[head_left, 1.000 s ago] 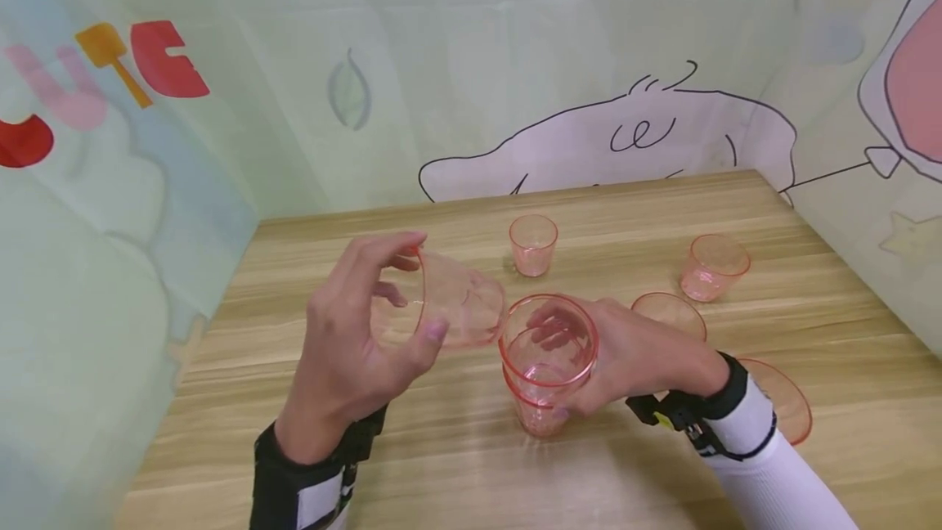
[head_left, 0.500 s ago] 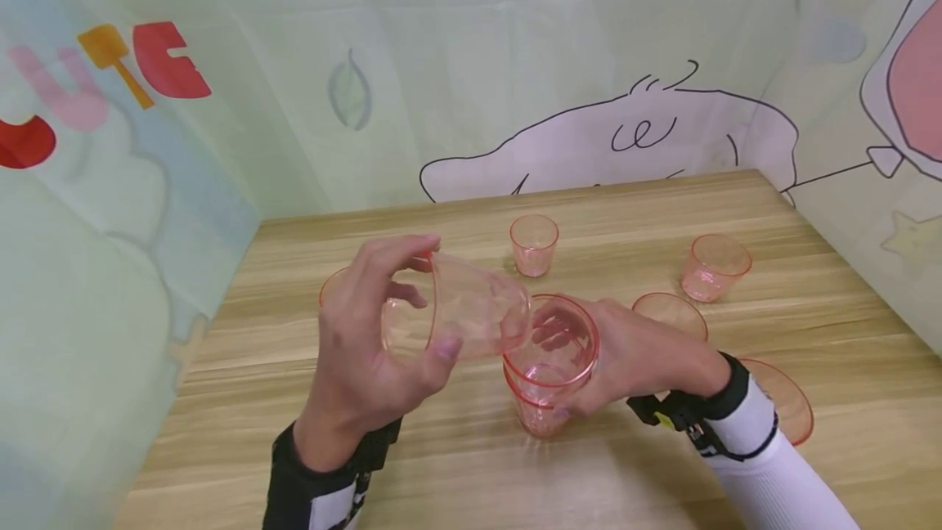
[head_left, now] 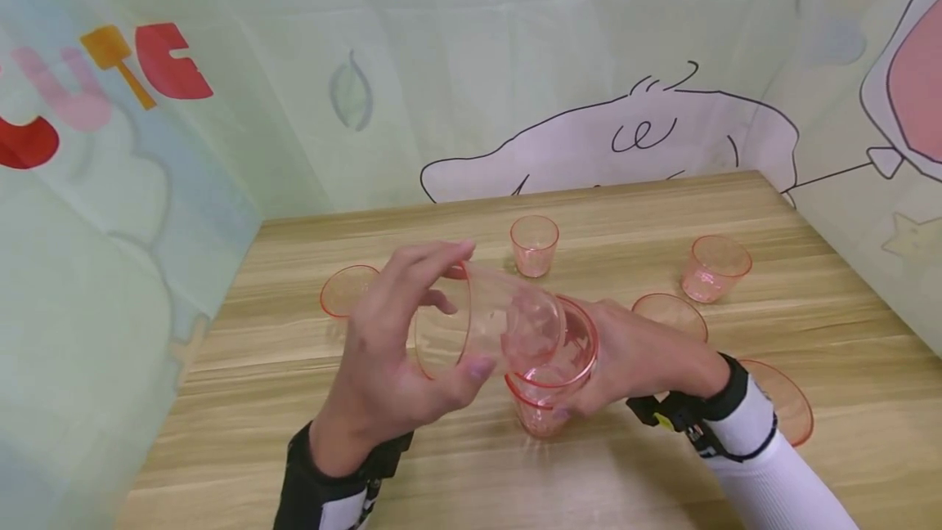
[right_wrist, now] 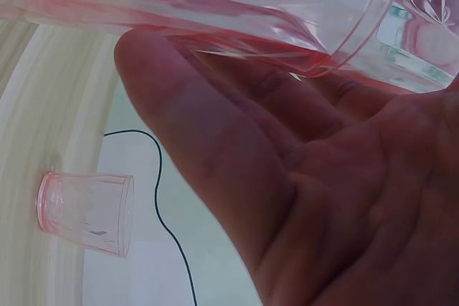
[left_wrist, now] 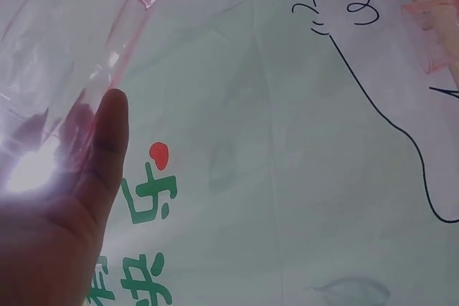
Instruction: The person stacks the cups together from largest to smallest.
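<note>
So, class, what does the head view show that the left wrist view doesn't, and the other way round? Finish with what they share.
Only the head view: the right hand and the pink balloon drawing.
Only the left wrist view: green characters and a red dot.
Both: the left hand holding a clear pink cup, and part of the wooden table.

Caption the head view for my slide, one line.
Left hand holds a pink cup sideways, base toward the stacked cups in the right hand.

A pale green printed backdrop [head_left: 471,56] with a cartoon figure [head_left: 589,155] hangs behind a wood-grain table [head_left: 456,473].
</note>
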The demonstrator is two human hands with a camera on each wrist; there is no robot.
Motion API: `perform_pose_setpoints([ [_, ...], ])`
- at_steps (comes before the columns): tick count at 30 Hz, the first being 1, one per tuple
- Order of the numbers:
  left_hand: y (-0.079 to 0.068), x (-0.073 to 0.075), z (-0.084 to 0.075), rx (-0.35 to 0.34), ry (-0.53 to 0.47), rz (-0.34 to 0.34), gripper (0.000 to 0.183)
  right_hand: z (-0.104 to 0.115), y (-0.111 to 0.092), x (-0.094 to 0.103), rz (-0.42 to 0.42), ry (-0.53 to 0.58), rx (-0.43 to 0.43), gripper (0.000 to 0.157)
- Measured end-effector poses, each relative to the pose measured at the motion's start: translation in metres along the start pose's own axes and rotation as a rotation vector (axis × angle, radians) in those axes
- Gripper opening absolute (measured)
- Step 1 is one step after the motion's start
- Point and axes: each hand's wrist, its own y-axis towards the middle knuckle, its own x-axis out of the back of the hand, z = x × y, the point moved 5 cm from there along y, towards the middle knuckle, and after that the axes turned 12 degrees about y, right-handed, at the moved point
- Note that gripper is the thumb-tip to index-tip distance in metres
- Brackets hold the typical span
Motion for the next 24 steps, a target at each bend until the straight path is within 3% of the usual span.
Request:
perform_pose_setpoints([
  [13, -0.002, -0.020, -0.012, 0.007, -0.082, 0.143, 0.072, 0.000, -0.002, -0.002, 0.017, 0.050, -0.010, 0.058],
  [24, 0.000, -0.028, -0.016, 0.011, -0.134, 0.182, 0.091, 0.001, 0.002, -0.002, 0.042, 0.067, 0.072, 0.061],
])
